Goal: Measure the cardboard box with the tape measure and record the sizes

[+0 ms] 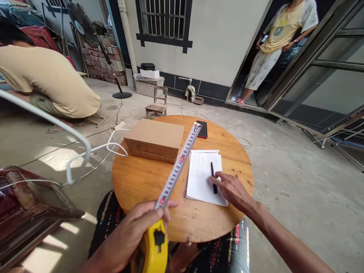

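Note:
My left hand [133,231] grips a yellow tape measure [152,248] at the near edge of a round wooden table [142,182]. Its blade [179,165] is pulled out and reaches up across the table, past a cardboard box [155,139]. My right hand [230,187] rests on a white sheet of paper [200,178], its fingers bent onto the lower end of a black pen [213,177] lying there. A dark phone [202,129] lies at the far side of the table.
A person in a beige shirt [48,81] crouches at the left. Another person in a yellow shirt [280,34] stands in the doorway at the back right. A small wooden stool [157,103], a standing fan [85,26] and white cables [113,146] are on the concrete floor.

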Motion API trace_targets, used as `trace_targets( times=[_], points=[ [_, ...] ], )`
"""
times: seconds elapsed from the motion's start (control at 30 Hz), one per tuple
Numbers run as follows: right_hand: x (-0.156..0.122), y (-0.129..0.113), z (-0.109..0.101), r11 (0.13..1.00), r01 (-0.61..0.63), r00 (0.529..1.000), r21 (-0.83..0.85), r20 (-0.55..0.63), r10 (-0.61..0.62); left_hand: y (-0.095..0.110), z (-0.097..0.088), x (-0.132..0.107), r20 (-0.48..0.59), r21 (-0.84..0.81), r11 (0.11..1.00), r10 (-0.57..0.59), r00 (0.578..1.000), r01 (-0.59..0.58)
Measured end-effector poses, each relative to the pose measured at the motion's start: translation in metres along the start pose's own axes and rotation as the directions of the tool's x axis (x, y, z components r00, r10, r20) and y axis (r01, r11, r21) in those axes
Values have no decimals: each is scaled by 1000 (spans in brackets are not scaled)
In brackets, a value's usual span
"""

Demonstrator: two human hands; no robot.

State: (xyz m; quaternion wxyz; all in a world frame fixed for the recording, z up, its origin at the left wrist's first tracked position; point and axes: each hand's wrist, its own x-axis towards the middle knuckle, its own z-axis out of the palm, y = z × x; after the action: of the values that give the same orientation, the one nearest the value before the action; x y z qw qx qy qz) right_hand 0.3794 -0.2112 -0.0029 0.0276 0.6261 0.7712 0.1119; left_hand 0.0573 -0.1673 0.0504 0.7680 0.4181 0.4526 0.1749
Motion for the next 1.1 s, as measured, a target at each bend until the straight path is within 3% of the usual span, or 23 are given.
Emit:
trace_targets(
  times=[0.17,0.3,0.43,0.53,0.6,0.67,0.7,0.77,0.8,0.87,1.03,1.1],
  points=[
    [-2,1,0,994,108,994,12,5,-108,16,42,53,190,3,988,154,970,-158],
    [-1,7,2,982,181,983,52,-4,-181,11,60,97,218,-97,995,57,974,-36],
    [-5,17,9,970,238,970,56,-56,-235,2,59,117,168,-93,995,-14,986,30],
    [-15,23,10,969,168,964,183,-235,-123,0,54,117,152,-84,994,-61,987,74],
    [-24,25,5,915,39,929,403,-353,116,0,51,117,164,-87,992,-80,983,96],
    [-31,24,-3,722,-102,841,685,-328,430,1,49,118,192,-95,988,-100,976,120],
    [-34,24,-6,570,-152,787,808,-250,564,1,47,120,211,-96,986,-115,971,138],
    [-39,23,-11,243,-147,692,959,-76,718,1,45,122,254,-90,980,-151,955,179],
    [-40,22,-10,103,-108,665,989,-5,747,1,43,124,272,-85,977,-165,948,194],
    [-41,19,-5,-98,-19,636,995,88,766,1,41,125,297,-80,975,-175,939,207],
    [-36,0,11,-456,96,646,885,293,705,1,40,125,323,-69,975,-177,930,209],
    [-31,-11,12,-549,132,661,825,340,669,0,40,125,326,-66,975,-179,928,211]
  ],
)
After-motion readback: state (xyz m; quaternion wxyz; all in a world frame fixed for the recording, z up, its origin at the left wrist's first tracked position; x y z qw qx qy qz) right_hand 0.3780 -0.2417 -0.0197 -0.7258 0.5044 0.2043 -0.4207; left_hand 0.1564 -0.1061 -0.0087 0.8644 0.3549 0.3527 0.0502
